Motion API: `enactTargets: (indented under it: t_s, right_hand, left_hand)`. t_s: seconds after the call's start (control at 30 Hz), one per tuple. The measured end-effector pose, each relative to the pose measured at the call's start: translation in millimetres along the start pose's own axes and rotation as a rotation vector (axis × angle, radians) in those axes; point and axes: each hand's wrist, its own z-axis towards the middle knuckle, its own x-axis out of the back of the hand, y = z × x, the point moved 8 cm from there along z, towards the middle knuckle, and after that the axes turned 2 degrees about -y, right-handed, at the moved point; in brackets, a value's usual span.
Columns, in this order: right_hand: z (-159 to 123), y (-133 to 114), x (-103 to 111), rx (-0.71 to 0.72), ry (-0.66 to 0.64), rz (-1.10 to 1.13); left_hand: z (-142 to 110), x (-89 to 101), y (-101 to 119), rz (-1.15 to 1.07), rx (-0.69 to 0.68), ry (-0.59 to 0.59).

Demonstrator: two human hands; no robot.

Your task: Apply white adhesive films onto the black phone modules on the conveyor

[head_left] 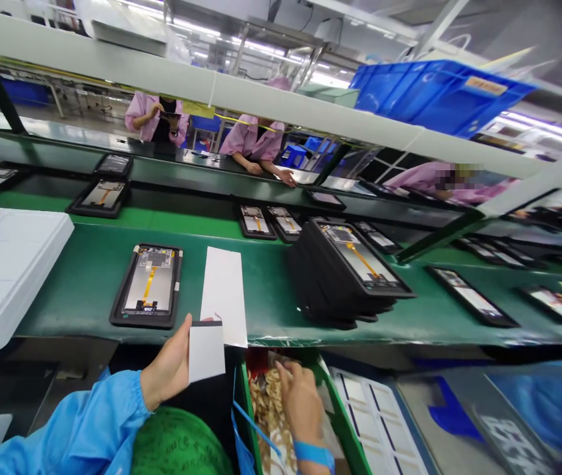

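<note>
My left hand (172, 366), in a blue sleeve, pinches a small white rectangular piece (206, 351) with a dark top edge, held just below the green belt's front edge. My right hand (301, 399), with a blue wrist strap, reaches down into a green bin (347, 432) full of crumpled yellowish strips (264, 409); its fingers curl into them. Just above my left hand a longer white sheet (224, 293) lies on the green conveyor belt (88, 277). Left of the sheet sits a black tray with a phone frame (148, 285) in it.
A tilted stack of black trays (345, 277) stands right of the sheet; more trays with parts are spread along the belt. A white foam tray (4, 270) is at the left, a blue crate (434, 95) on the shelf above. People in pink coats work across the line.
</note>
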Motion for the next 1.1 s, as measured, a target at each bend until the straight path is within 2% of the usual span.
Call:
enactTargets:
  t_s: [0.07,0.13,0.2,0.23,0.37,0.43,0.5,0.57,0.6,0.67,0.77,0.83,0.93,1.0,1.1]
  right_hand:
    - [-12.6,-85.3,2.7,0.256,-0.12,0.304]
    - [-35.0,-161.2,-1.1,0.492,-0.329,0.452]
    - [-48.6,-204.8,-3.5,0.571,-0.429,0.526]
    - [-50.4,-216.9,-5.3,0.572,-0.456,0.562]
    - [-38.4,-235.2,-12.7,0.448,-0.522,0.797]
    - [-33.2,-246.6,-21.8,0.359,-0.641,0.948]
    - [-31.7,-266.9,-34.4,0.328,-0.812,1.035]
    - [-23.3,-287.9,-47.7,0.352,-0.881,0.978]
    - [-14.0,-297.0,-54.6,0.376,-0.854,0.904]
    - [10.2,-317.2,-67.3,0.484,-0.72,0.714]
    - [38.8,-354.9,-90.8,0.766,-0.514,0.404]
    - [51.8,-373.0,-113.3,0.879,-0.451,0.238]
    - [71.0,-383.1,-141.0,0.871,-0.469,0.205]
    - [85.0,-382.5,-147.0,0.787,-0.514,0.325]
    - [107.0,-374.7,-143.5,0.537,-0.629,0.62]
  left_hand:
    - [2.1,-2.3,0.5,0.0,-0.084,0.001]
    - [0.6,-3.3,5.6,-0.003,-0.18,0.01]
    - [-6.7,0.8,15.7,0.019,-0.255,0.03]
    - [-12.7,5.5,23.4,0.056,-0.288,0.046]
    - [-49.3,42.8,73.1,0.393,-0.469,0.209]
    - [-65.3,63.9,94.7,0.531,-0.494,0.263]
    - [-77.2,84.2,111.3,0.567,-0.488,0.289]
    - [-90.5,106.3,129.6,0.535,-0.52,0.365]
    - [-98.5,118.0,139.9,0.508,-0.551,0.424]
    - [-114.6,140.3,159.0,0.463,-0.586,0.54]
    - [-133.2,163.4,184.6,0.482,-0.598,0.624]
    - [-139.9,172.3,198.7,0.519,-0.598,0.637]
    - [-139.6,176.7,214.6,0.57,-0.602,0.626]
    - [-130.1,171.8,222.1,0.632,-0.583,0.585]
    - [-103.2,156.0,230.6,0.737,-0.533,0.491]
